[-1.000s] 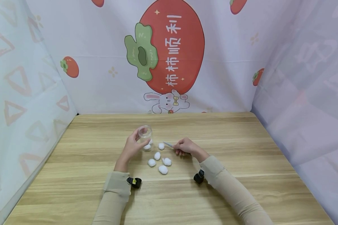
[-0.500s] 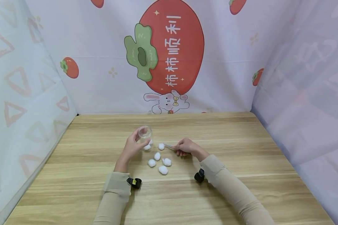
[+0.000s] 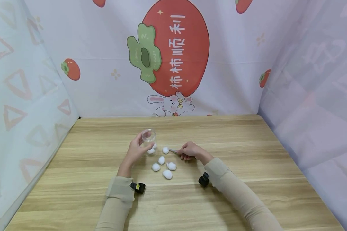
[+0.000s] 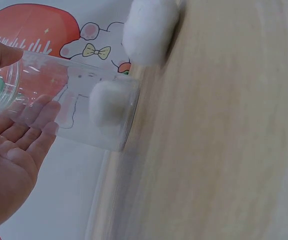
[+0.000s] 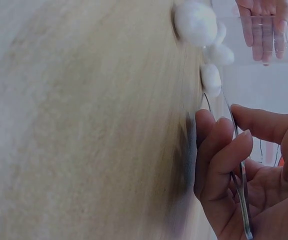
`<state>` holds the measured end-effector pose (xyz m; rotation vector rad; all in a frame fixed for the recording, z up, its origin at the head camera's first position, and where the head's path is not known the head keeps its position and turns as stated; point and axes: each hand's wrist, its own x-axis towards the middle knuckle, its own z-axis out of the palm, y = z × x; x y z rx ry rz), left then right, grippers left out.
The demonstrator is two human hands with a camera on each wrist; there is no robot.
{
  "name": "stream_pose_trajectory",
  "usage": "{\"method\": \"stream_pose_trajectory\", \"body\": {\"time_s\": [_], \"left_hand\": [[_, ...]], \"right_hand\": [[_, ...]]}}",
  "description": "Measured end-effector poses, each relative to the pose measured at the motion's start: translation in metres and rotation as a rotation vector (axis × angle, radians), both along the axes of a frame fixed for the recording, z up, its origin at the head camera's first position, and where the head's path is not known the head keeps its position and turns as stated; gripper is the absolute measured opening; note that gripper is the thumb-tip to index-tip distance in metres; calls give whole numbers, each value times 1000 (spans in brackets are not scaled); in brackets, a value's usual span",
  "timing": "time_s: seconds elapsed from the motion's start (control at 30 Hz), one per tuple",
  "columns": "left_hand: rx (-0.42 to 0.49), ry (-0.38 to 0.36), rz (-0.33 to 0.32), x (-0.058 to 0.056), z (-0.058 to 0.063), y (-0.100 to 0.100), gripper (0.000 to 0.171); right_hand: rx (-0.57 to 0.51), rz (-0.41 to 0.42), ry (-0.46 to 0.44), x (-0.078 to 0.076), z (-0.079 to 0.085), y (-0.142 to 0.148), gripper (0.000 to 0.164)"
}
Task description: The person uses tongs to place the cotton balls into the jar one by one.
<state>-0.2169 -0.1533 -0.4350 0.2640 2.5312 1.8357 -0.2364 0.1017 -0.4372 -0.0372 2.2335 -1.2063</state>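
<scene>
My left hand (image 3: 137, 149) grips a clear open-topped jar (image 3: 149, 138) that stands upright on the table. Cotton balls (image 4: 107, 104) lie at the jar's bottom. Thumb and fingers of my right hand (image 3: 190, 150) hold metal tweezers (image 5: 240, 175), pointing left. Their tips reach a single cotton ball (image 3: 165, 150) just right of the jar. In the right wrist view the two tweezer arms stand apart at that ball (image 5: 211, 80); whether they touch it I cannot tell.
Several more cotton balls, among them one nearest me (image 3: 167, 174) and one at the left of the group (image 3: 155, 167), lie loose on the wooden table (image 3: 173, 205) in front of the jar. A printed cloth (image 3: 104, 89) hangs behind the table.
The tweezer tips have come down slightly, from behind the cotton ball to its right side. My left hand and the jar have stayed in place.
</scene>
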Motion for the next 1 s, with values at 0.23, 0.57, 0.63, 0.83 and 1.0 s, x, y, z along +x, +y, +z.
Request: {"method": "stream_pose_trajectory", "body": {"time_s": [0.23,0.57,0.63,0.83,1.0], "left_hand": [[-17,0,-9,15,25,5,61],[0,1,-10,6,11,2,63],[0,2,-5,1,1,0,63],[6,0,3,-5,-8,-2,65],[-5,-22,2,4,6,2,65]], "right_hand": [[-12,15,0,-2,-1,-2,23],[3,33,32,-2,2,-1,21],[4,36,38,-2,2,-1,22],[6,28,44,-3,1,-2,21],[-1,20,56,-2,1,-3,22]]}}
